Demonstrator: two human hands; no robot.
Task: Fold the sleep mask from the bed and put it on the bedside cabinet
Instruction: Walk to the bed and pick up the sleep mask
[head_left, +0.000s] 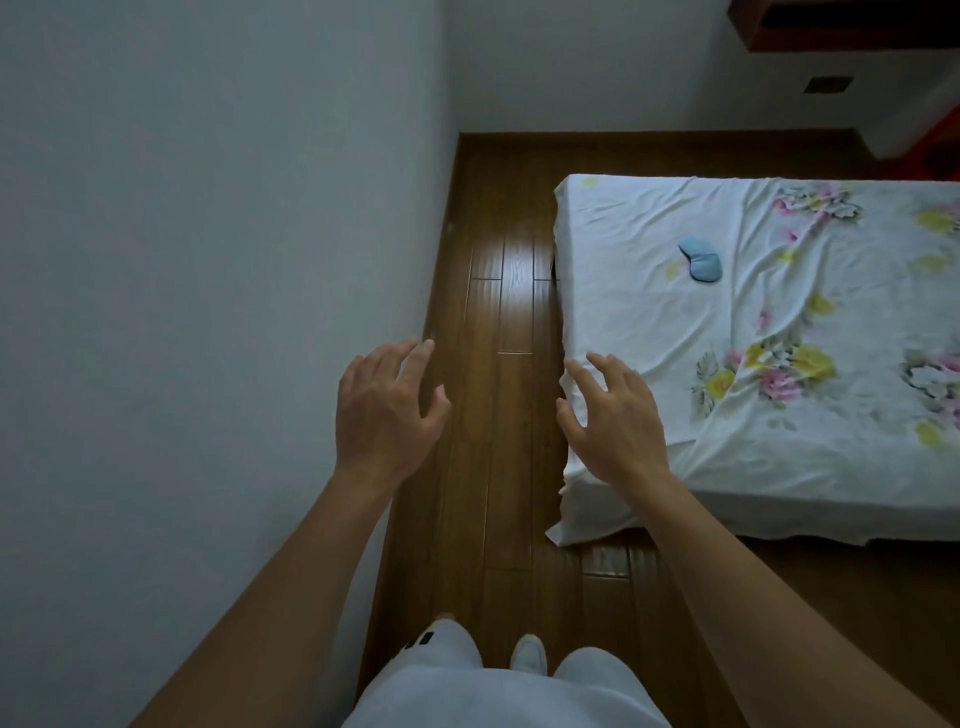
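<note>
A light blue sleep mask (701, 259) lies flat on the bed (649, 322), near its left edge and well beyond my hands. The bed has a white sheet printed with pink and yellow flowers. My left hand (387, 410) hovers over the wooden floor close to the wall, fingers spread, holding nothing. My right hand (615, 421) hangs above the near left corner of the bed, fingers apart and empty. No bedside cabinet shows clearly in this view.
A narrow strip of wooden floor (498, 322) runs between the grey wall (208, 260) on the left and the bed. My legs and a white shoe (529, 656) are at the bottom. A dark red-brown piece of furniture (841, 23) sits at the top right.
</note>
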